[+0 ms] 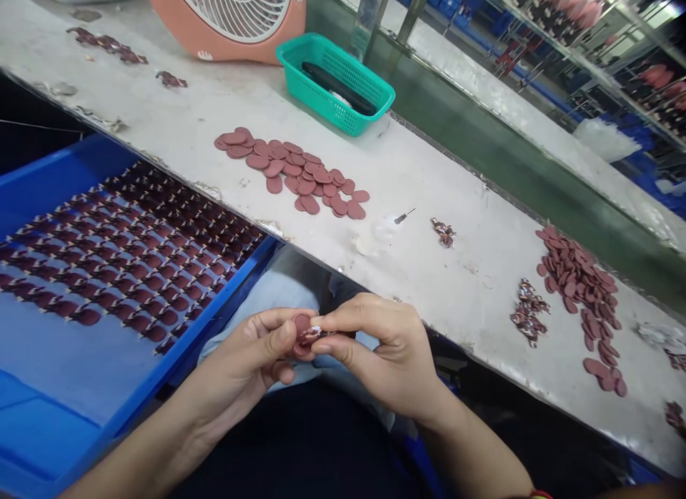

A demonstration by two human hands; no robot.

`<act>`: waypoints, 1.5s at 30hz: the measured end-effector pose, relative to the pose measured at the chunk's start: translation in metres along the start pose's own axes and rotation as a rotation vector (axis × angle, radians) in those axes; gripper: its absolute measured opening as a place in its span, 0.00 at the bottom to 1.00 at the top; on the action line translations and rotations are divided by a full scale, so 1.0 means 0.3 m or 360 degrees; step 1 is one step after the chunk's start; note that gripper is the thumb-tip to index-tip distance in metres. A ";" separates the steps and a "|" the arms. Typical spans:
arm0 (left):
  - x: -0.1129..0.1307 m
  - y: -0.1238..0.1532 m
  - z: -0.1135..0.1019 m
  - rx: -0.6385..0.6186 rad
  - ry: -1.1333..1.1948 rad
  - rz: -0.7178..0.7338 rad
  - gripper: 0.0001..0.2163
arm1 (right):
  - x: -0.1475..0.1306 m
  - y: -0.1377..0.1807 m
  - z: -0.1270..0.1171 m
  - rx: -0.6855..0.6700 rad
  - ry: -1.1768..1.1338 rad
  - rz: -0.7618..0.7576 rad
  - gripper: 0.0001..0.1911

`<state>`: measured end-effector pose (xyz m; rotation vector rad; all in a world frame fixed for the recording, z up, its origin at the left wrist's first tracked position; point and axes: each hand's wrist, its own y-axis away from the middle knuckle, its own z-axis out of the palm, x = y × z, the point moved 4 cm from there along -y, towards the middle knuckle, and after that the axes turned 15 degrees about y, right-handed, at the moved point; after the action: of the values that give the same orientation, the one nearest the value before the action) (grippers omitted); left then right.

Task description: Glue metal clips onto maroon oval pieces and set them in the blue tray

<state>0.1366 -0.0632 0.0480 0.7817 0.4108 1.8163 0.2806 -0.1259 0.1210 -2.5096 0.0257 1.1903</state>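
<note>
Over my lap, my left hand [257, 345] grips a reddish-brown oval disc [301, 326] between thumb and fingers. My right hand [378, 345] pinches a small brown-and-white figure piece [315, 332] against that disc. The fingertips of both hands almost meet, and they hide part of both pieces. On the white table ahead lies a loose pile of similar oval discs [305, 171]. A small cluster of figure pieces [444, 232] rests to its right, near a thin needle-tipped dispenser tip [404, 216].
A blue tray [64, 370] at the left holds rows of assembled pieces [133, 252]. A green basket [343, 109] with a dark tool stands by an orange fan [230, 20]. Another disc pile [582, 277] and more figure pieces [529, 313] lie at the right.
</note>
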 end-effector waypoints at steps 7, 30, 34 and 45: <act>-0.012 -0.005 -0.003 0.0045 0.0082 -0.0051 0.20 | -0.022 -0.007 0.002 -0.0068 0.0147 -0.0171 0.05; 0.006 0.077 0.061 -0.0334 0.0034 0.0101 0.13 | -0.100 0.036 -0.019 0.0052 0.0092 -0.0570 0.03; 0.005 0.094 0.065 -0.0347 0.0068 0.0042 0.13 | -0.114 0.047 -0.024 0.0042 0.0164 -0.0603 0.04; 0.006 0.032 0.032 -0.0103 0.0087 0.0092 0.14 | -0.043 0.006 0.016 0.0078 0.0022 -0.0342 0.04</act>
<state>0.1360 -0.0659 0.0613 0.7071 0.3665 1.8988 0.2684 -0.1276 0.1275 -2.4069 -0.2037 1.0721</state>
